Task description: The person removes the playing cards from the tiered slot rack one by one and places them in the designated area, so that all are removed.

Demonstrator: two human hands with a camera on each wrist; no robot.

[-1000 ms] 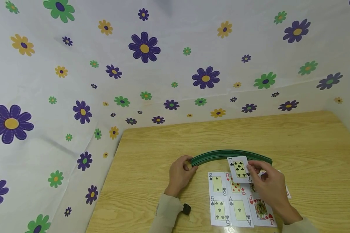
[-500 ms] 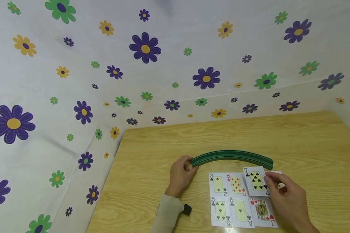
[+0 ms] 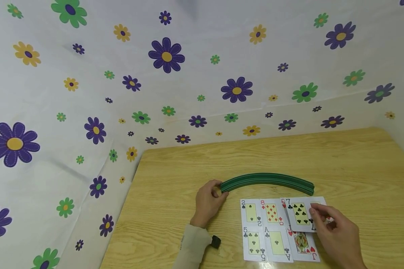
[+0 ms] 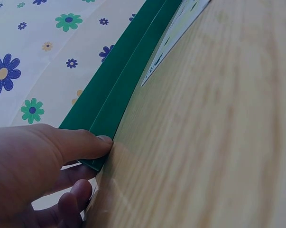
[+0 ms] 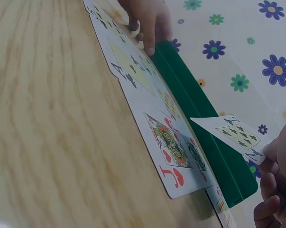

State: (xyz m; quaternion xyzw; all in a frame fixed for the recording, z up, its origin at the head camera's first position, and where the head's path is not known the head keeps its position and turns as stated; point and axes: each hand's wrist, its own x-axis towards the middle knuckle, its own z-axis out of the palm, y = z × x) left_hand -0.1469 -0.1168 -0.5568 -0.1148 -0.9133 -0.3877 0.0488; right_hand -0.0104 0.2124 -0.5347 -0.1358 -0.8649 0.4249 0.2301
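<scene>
A curved green card holder (image 3: 267, 179) stands on the table behind the laid-out playing cards. My left hand (image 3: 207, 201) pinches its left end between thumb and fingers; in the left wrist view the thumb (image 4: 99, 145) lies across its front. My right hand (image 3: 340, 229) pinches the seven of clubs (image 3: 300, 215) by its right edge. That card is tilted and raised in the right wrist view, and from above it overlaps the cards at the upper right. Face up in two rows lie the two of spades (image 3: 250, 213), eight of diamonds (image 3: 272, 213), five of clubs (image 3: 253, 243), ace of clubs (image 3: 277, 243) and jack of hearts (image 3: 302, 243).
Partly hidden under the seven and my right hand are more cards at the upper right. The wooden table (image 3: 175, 168) meets a white flowered backdrop (image 3: 195, 74) behind and on the left. A small black piece (image 3: 216, 242) sits at my left wrist.
My right hand has carried the seven of clubs from in front of the card holder rightward and toward me, over the upper right cards. The left hand and the holder have stayed put.
</scene>
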